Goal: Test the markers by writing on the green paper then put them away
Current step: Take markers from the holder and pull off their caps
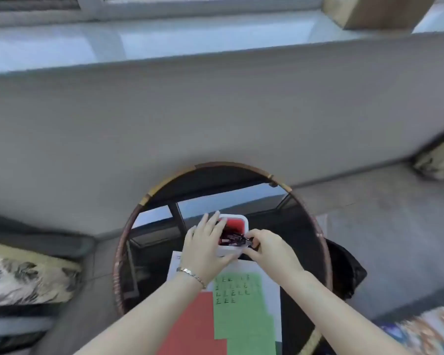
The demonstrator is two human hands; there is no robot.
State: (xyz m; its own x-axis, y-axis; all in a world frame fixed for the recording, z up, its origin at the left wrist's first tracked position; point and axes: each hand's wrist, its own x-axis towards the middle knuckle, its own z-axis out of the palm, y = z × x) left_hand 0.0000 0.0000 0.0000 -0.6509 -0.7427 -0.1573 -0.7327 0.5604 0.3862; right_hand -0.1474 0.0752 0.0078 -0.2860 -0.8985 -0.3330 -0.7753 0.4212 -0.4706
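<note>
While the left hand (207,248) cups the near-left side of a small white box (237,235) with a red inside, its fingers spread along the box's left wall and its thumb pressed against the near wall, the right hand (269,248) reaches in from the right. That hand's fingers are curled together and pinch at the dark markers (233,239) heaped in the box, at the box's near-right rim; blur hides how many markers it has hold of. A metal bracelet (192,274) circles the left wrist.

All of this sits on a round glass tabletop (300,242) with a woven rim. The box stands near the middle of the tabletop, toward the far edge of the papers. Nearer the person, a white sheet (272,280) lies flat and reaches the tabletop's near edge; on it lie the green paper (244,321), on the right, and a red paper (192,326), on the left, side by side and touching. The green paper's far part carries rows of small dark written marks (232,289), just beside the left wrist.

A patterned cushion (23,280) lies off the tabletop's left edge, and a grey wall (215,111) rises beyond the far edge.
</note>
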